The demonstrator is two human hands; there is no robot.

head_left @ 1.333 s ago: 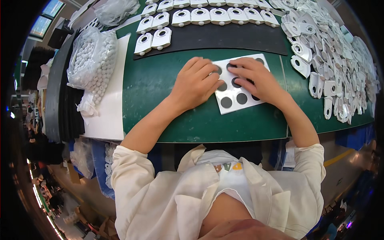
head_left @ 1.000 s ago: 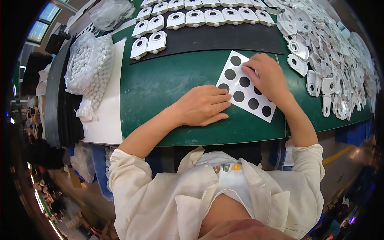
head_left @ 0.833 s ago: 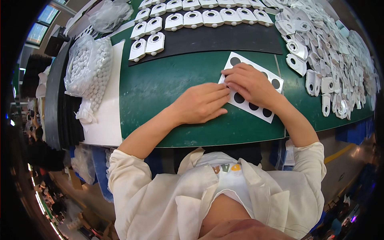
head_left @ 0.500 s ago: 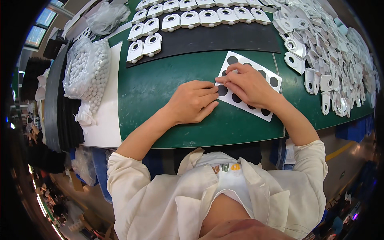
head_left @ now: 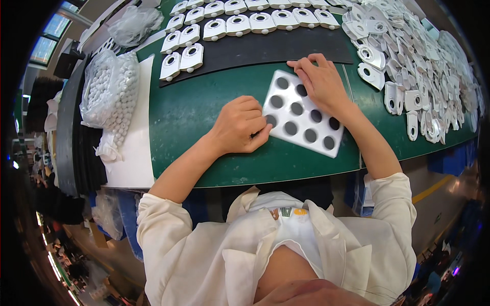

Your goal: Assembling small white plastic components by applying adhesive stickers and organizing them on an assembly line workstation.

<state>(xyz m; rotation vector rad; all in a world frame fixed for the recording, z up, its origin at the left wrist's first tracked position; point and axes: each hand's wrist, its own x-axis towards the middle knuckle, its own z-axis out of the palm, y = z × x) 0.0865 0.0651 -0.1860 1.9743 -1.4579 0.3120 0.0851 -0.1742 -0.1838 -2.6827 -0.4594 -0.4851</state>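
Note:
A white sheet (head_left: 301, 121) bearing rows of black round pads rests at a slant on the green worktable (head_left: 204, 107). My left hand (head_left: 237, 125) is closed, its thumb and bent fingers pinching the sheet's left edge beside a pad. Over the sheet's far edge is my right hand (head_left: 324, 86), fingers bent and drawn together. A small dark bit shows at its leftmost fingertip, too small to name. Beyond both hands, white plastic pieces (head_left: 262, 25) with round holes and ball-like ends stand in rows on a black mat (head_left: 265, 48).
A heap of loose white plastic parts (head_left: 408, 66) covers the table's right side. At left, a clear bag of small white balls (head_left: 122, 89) sits on white board (head_left: 138, 153), beside stacked black sheets (head_left: 71, 132). A crumpled clear bag (head_left: 135, 24) lies farther back.
My right hand has moved away from my left, up to the sheet's far edge. The sheet has turned and shifted left, and my left hand now pinches its edge.

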